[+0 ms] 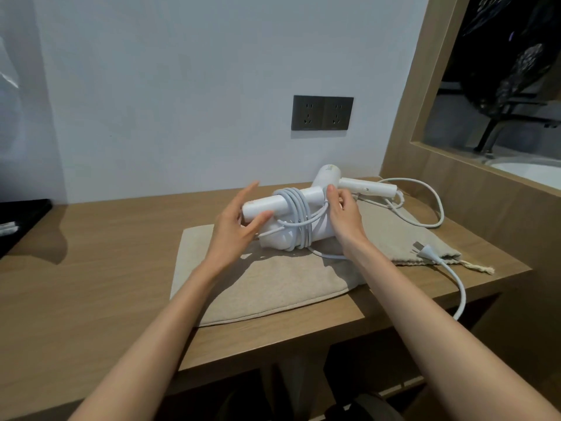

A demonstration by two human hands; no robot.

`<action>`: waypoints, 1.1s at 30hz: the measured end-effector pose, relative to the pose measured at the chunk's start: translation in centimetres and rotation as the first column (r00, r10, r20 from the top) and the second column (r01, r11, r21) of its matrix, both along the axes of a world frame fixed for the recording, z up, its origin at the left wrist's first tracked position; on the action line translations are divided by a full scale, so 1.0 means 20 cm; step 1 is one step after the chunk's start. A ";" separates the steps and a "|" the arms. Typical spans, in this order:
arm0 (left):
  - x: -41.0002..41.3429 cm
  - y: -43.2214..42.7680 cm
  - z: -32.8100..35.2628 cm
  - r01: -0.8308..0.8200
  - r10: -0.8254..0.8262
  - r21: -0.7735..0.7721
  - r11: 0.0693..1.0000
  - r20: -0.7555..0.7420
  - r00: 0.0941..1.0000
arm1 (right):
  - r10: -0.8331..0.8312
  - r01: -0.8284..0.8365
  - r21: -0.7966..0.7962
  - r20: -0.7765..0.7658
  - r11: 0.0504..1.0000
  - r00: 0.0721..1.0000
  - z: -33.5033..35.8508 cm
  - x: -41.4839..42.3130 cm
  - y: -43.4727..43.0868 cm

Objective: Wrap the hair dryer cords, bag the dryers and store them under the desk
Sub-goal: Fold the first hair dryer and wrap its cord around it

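Head view: we locate the white plastic hair dryer (318, 230) at frame centre on the wooden tabletop (91, 284), its handle axis running left to right between the hands. Left hand (239, 223), fingers straight, steadies the handle end; right hand (343, 211) pinches the coiled white cord (293, 200).

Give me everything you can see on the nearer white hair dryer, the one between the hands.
The nearer white plastic hair dryer lies on its side on a flat beige cloth bag, handle pointing left. Its pale grey cord is looped several times round handle and body. The left hand touches the handle end; the right hand pinches the cord.
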State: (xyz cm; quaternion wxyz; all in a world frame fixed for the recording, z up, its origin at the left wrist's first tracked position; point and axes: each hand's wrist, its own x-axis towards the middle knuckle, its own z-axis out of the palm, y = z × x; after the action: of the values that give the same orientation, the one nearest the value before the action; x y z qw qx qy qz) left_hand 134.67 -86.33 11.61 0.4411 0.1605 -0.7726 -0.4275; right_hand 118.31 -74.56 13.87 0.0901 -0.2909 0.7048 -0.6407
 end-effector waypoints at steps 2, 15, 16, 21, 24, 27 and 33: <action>-0.01 0.06 -0.01 0.020 0.005 0.255 0.967 -0.097 0.995 | -0.030 0.030 0.005 0.026 1.000 0.999 -0.01 0.00 0.00; -0.03 -0.08 0.09 -0.018 0.057 0.466 0.885 -0.069 0.996 | -0.097 0.091 0.041 0.151 0.995 0.984 0.06 0.04 -0.17; -0.03 -0.12 0.11 -0.033 0.066 0.454 0.890 -0.057 0.996 | -0.089 0.083 0.045 0.155 0.996 0.984 0.07 0.03 -0.19; -0.04 -0.32 0.18 -0.113 0.125 0.426 0.898 0.000 0.992 | -0.030 0.021 0.058 0.163 0.998 0.986 0.15 0.02 -0.37; -0.04 -0.46 0.17 -0.146 0.158 0.479 0.865 0.016 0.987 | -0.008 -0.006 0.058 0.225 0.998 0.974 0.15 0.02 -0.51; -0.05 -0.57 0.13 -0.159 0.189 0.531 0.833 -0.002 0.982 | 0.017 -0.043 0.078 0.314 0.996 0.949 0.12 0.03 -0.64; -0.08 -0.75 0.06 -0.108 0.213 0.687 0.718 -0.069 0.975 | 0.059 -0.113 0.108 0.416 0.988 0.907 0.04 0.00 -0.85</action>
State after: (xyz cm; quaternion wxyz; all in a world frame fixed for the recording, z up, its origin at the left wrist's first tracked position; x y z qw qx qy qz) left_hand 133.03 -101.40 12.81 0.4416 0.3458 -0.5123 -0.6504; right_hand 118.36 -91.51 14.71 0.2834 -0.1737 0.6964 -0.6360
